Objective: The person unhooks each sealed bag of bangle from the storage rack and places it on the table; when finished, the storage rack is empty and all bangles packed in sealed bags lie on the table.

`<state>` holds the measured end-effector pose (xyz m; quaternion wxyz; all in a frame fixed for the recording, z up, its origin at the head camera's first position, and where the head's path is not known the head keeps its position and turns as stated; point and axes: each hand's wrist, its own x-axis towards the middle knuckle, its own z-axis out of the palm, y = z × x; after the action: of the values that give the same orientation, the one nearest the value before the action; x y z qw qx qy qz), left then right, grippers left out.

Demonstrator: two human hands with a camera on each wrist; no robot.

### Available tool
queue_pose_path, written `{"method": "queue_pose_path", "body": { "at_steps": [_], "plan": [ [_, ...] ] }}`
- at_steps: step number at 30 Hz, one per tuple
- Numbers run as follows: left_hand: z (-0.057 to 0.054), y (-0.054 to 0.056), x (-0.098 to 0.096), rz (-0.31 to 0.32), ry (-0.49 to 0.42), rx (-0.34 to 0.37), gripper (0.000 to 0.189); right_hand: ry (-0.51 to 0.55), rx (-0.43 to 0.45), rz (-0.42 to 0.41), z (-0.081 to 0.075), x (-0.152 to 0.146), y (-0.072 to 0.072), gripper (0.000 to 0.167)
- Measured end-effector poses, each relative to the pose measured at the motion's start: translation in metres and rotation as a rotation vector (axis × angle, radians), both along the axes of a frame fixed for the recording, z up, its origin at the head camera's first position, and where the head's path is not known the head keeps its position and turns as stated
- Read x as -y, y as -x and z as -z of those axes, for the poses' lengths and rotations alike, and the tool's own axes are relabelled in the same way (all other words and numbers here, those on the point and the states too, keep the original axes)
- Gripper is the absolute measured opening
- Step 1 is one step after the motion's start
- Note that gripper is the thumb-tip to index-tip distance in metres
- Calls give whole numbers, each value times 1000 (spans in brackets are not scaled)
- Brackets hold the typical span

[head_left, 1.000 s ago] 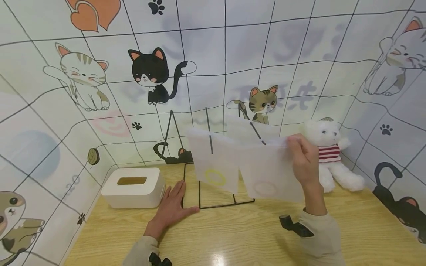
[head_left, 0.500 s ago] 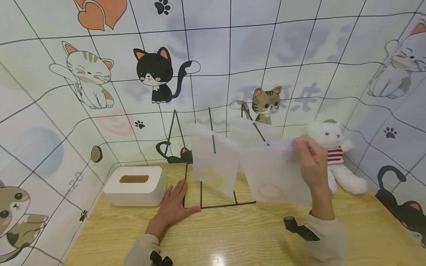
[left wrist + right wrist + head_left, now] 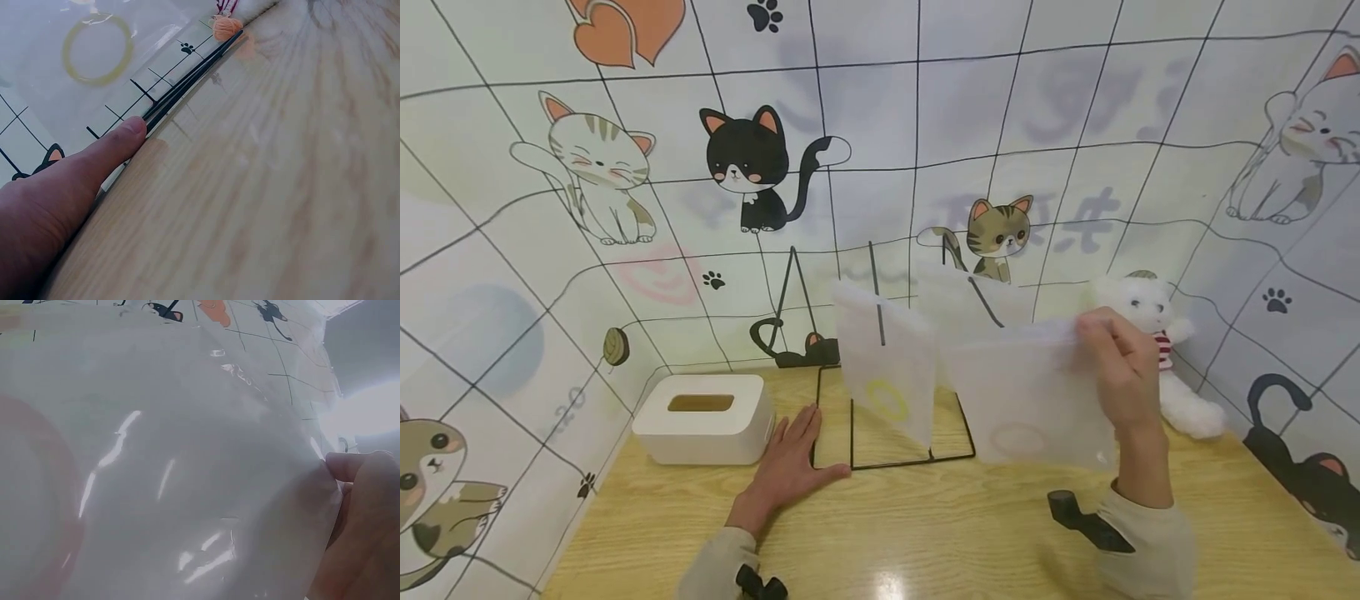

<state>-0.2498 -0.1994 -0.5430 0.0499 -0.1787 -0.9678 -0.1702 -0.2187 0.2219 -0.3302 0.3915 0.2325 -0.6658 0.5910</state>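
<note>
In the head view, a black wire rack (image 3: 891, 465) with upright rods stands on the table. Frosted plastic bags hang on it. The left bag (image 3: 891, 350) shows a yellow ring (image 3: 887, 400) through its side, the right bag (image 3: 1037, 383) a pink ring (image 3: 1018, 439). My right hand (image 3: 1126, 375) pinches the right bag's upper right corner between thumb and fingers, drawing it out sideways. Down at the rack's left side, my left hand (image 3: 786, 462) rests flat with fingers spread across the base wire. The left wrist view shows the thumb (image 3: 119, 147) against the front wire.
A white tissue box (image 3: 700, 421) sits just left of my left hand. Behind my right hand sits a white plush bear (image 3: 1191, 408) in a striped top. A cat-patterned wall covering (image 3: 880, 108) encloses the wooden table (image 3: 925, 533) at the back and sides.
My right hand has moved right and slightly down, stretching the pink-ring bag further that way. The yellow-ring bag has turned and looks narrower. My left hand stays on the rack base.
</note>
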Motion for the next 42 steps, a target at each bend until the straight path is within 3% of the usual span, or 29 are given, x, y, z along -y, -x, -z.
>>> {"method": "queue_pose_path", "body": {
  "at_steps": [7, 15, 22, 27, 34, 39, 42],
  "plan": [
    [2, -3, 6, -9, -11, -12, 113, 9, -30, -72, 0, 6, 0, 25],
    [2, -2, 1, -9, -40, 5, 113, -108, -28, 37, 6, 10, -1, 25],
    [2, 4, -4, -16, -30, -7, 114, -106, 8, 87, 17, -6, -5, 24],
    [1, 8, -3, -11, -40, -5, 114, -129, 149, 134, 27, -24, -18, 31],
    [0, 11, -2, -6, -14, 26, 115, -134, 441, 320, 35, -54, -54, 34],
    [-2, 8, 2, -13, -32, 9, 115, -177, 515, 387, 40, -71, -75, 35],
    [-3, 6, 4, -21, -34, 6, 115, -183, 503, 380, 45, -78, -84, 34]
  ]
}}
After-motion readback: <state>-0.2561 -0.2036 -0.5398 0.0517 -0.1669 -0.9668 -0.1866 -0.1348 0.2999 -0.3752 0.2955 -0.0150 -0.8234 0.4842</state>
